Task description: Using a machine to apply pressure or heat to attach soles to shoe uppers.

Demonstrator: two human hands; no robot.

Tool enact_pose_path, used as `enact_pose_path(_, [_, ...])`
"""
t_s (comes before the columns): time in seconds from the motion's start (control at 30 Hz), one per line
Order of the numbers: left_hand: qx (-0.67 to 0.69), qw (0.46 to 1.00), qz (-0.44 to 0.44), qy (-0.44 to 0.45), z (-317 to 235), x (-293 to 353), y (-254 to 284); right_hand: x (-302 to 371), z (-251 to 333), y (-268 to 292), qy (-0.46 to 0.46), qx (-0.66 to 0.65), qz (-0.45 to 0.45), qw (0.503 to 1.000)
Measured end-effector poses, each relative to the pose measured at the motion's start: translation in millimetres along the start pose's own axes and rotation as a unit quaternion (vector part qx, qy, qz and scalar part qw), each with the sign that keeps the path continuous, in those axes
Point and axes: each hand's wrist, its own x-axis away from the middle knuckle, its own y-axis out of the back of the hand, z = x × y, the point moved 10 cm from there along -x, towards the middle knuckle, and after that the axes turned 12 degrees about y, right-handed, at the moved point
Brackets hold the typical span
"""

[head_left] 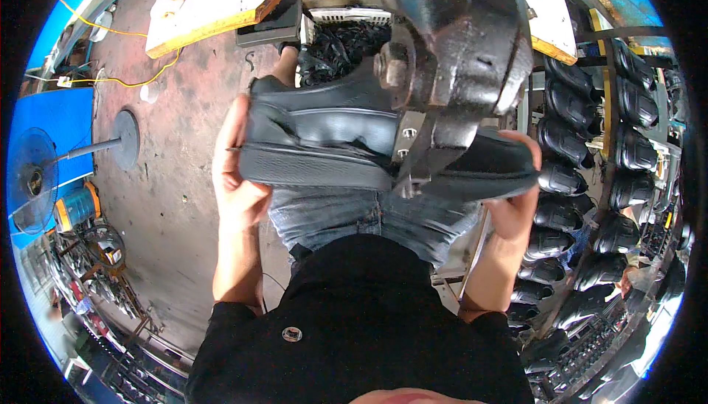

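Note:
A black leather shoe (pixel 317 168) lies sideways in front of me, heel to the left and toe to the right. My left hand (pixel 237 183) grips it at the heel end, thumb low and fingers up along the back. Around the toe, my right hand (pixel 518 197) is closed from the outer side. The dark, worn head of a machine (pixel 461 57), probably a shoe-stitching machine, comes down over the shoe's middle. A metal foot part (pixel 413 142) with small screws hides that stretch, so I cannot tell whether it touches the leather.
Racks to the right hold rows of black shoes (pixel 564 142). Beyond the shoe stands a crate (pixel 350 15) of black scraps, beside a worktable (pixel 221 28). A standing fan (pixel 35 179) is at the left, and a yellow cord (pixel 140 79) crosses the floor.

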Motion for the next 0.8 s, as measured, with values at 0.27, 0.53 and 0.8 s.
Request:
enact_pose_path(0.27, [-0.312, 0.932, -0.052, -0.175, -52, 12, 14, -13, 4, -59, 0.031, -0.087, 0.044, 0.995])
enact_pose_path(0.53, [-0.644, 0.729, 0.071, -0.221, -49, 12, -137, -25, 38, -93, 0.131, 0.132, 0.120, 0.975])
enact_pose_path(0.8, [-0.553, 0.810, 0.164, -0.103, -15, -21, -144, -26, 50, -103, 0.123, 0.168, 0.134, 0.969])
